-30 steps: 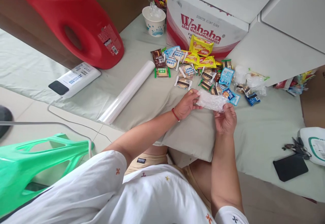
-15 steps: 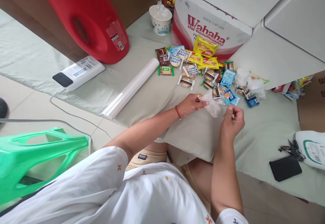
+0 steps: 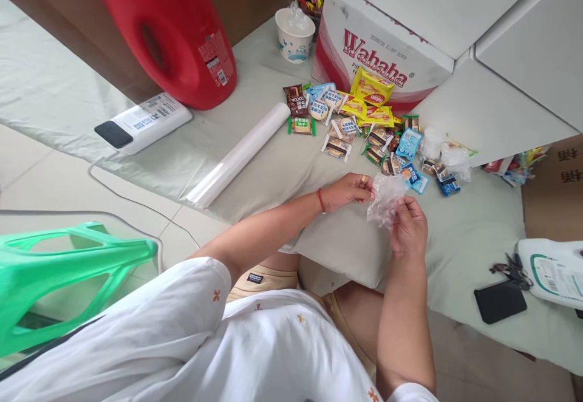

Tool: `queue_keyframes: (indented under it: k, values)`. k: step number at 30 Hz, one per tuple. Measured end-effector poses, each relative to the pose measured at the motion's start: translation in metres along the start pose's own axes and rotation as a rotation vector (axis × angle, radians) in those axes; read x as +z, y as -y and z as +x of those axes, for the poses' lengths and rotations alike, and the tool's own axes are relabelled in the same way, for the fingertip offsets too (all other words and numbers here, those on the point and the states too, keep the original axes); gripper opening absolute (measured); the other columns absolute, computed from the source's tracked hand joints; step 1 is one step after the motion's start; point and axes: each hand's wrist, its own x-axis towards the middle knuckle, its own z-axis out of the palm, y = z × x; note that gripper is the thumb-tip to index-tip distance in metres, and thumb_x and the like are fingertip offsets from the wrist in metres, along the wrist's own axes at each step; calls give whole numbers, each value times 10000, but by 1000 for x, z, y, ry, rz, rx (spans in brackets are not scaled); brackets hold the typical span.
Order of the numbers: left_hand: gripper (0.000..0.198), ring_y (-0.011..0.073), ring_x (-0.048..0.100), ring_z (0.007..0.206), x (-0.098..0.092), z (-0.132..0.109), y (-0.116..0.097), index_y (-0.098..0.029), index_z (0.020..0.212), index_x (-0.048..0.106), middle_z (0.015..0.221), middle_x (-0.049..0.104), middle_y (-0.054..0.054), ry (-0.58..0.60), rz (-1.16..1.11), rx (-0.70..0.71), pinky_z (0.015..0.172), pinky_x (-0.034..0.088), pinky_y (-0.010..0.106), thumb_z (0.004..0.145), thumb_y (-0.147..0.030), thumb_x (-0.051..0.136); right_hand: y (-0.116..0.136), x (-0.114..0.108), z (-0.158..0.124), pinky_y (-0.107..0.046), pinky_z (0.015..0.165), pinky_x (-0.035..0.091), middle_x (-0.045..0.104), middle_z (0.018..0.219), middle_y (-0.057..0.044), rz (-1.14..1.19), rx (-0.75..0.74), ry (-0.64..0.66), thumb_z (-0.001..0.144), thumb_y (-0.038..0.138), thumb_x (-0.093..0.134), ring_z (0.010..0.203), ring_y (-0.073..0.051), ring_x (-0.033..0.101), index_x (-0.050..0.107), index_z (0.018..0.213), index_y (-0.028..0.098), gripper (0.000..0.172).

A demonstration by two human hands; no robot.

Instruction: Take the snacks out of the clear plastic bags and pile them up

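Observation:
Between my two hands is a crumpled clear plastic bag point(image 3: 386, 200), held above the edge of the cloth-covered surface. My left hand point(image 3: 353, 190), with a ring and a red wrist string, pinches its left side. Fingers of my right hand point(image 3: 409, 223) are closed on its lower right side. Just beyond lie several small wrapped snacks: a blue packet point(image 3: 413, 177), a light blue packet point(image 3: 409, 143), wrapped biscuits point(image 3: 337, 147), yellow wafer packets point(image 3: 372, 86) and a brown cocoa packet point(image 3: 296, 99). More crumpled clear plastic point(image 3: 455, 158) sits to their right.
A clear plastic-film roll point(image 3: 239, 156) lies left of the snacks. A red jug point(image 3: 195, 44), a paper cup point(image 3: 295, 34) and a Wahaha carton point(image 3: 378, 50) stand behind. At right are a black wallet point(image 3: 500, 300), keys and a white bottle point(image 3: 553, 271). A green stool point(image 3: 73, 268) stands left.
My right hand has moved left and taken hold of the plastic bag, which is now spread wider between both hands. My left hand keeps its pinch. The view has shifted slightly.

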Motion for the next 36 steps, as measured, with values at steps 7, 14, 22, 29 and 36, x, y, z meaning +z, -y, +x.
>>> queue_keyframes:
  k: [7, 14, 22, 29, 36]
  values:
    - [444, 85, 530, 723, 1, 3, -8, -163, 825, 577, 801, 594, -40, -167, -153, 32, 707, 411, 243, 541, -275, 899, 9, -26, -10, -234, 674, 504, 681, 836, 48, 84, 64, -132, 582, 417, 960, 715, -96, 610, 639, 864, 216, 472]
    - [549, 59, 369, 620, 17, -8, -11, -163, 787, 555, 674, 466, -76, -37, 96, 139, 603, 290, 232, 709, -622, 845, 11, 5, -28, -243, 597, 444, 618, 733, 47, -234, -242, -279, 721, 512, 871, 623, -102, 522, 660, 868, 210, 396]
    - [622, 76, 461, 626, 17, -9, -4, -147, 793, 600, 654, 547, -58, 38, 66, 133, 613, 357, 246, 683, -717, 823, 4, 32, -34, -236, 619, 421, 616, 712, 46, -228, -124, -111, 693, 443, 900, 633, -91, 507, 704, 829, 188, 349]
    - [637, 59, 430, 576, 12, -3, -2, -154, 756, 565, 650, 583, -54, 6, 63, 66, 572, 317, 239, 622, -699, 868, 24, 13, -33, -221, 588, 411, 592, 719, 58, -43, -33, -98, 615, 423, 960, 637, -84, 521, 659, 823, 201, 427]
    - [644, 94, 593, 714, 11, -2, 3, -165, 849, 575, 784, 652, -20, 1, -16, 144, 713, 444, 249, 676, -730, 832, 31, -3, -47, -214, 585, 420, 560, 735, 53, -21, -24, -85, 659, 438, 954, 676, -89, 515, 634, 819, 206, 427]
